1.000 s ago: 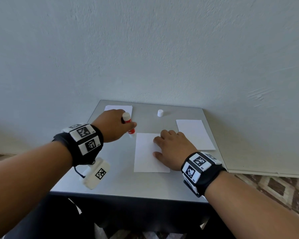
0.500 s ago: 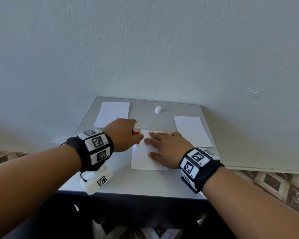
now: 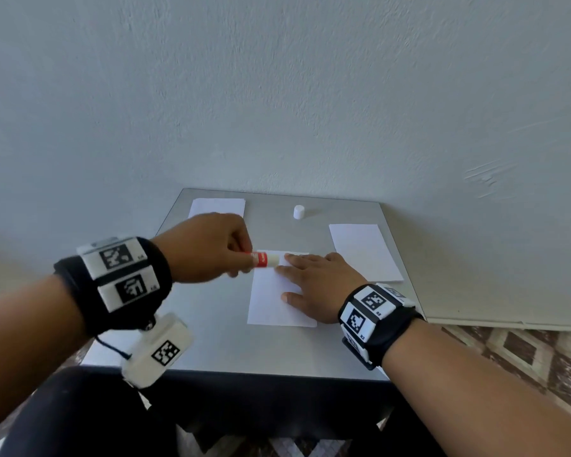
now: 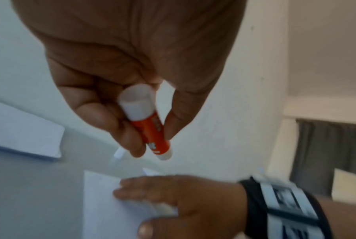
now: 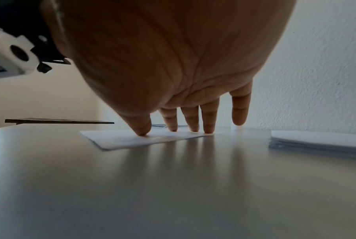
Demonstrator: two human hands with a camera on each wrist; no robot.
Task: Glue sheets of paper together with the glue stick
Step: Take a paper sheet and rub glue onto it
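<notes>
Roughly early-to-mid task, judging by layout. Nearest: middle sheet [image 3: 271, 291] flat on grey table [image 3: 211, 341], pinned by right hand [image 3: 320, 285], fingers [image 5: 208, 119] straight and spread, tips pressing paper, little finger lifted. Just left: left hand [image 3: 208, 245] curled round red glue stick [image 3: 264, 259], pinched between thumb and fingers, uncapped, white tip aimed at sheet's far left corner; touching paper or not, cannot tell. No glue visible on sheet. Farther right: paper stack [image 3: 363, 252], several sheets, untouched. Far left: another sheet [image 3: 216, 206], partly behind left hand. Farthest: white cap [image 3: 299, 212] standing alone near wall. Done: cap off, sheet held. Left: spread glue, lay second sheet, press.
</notes>
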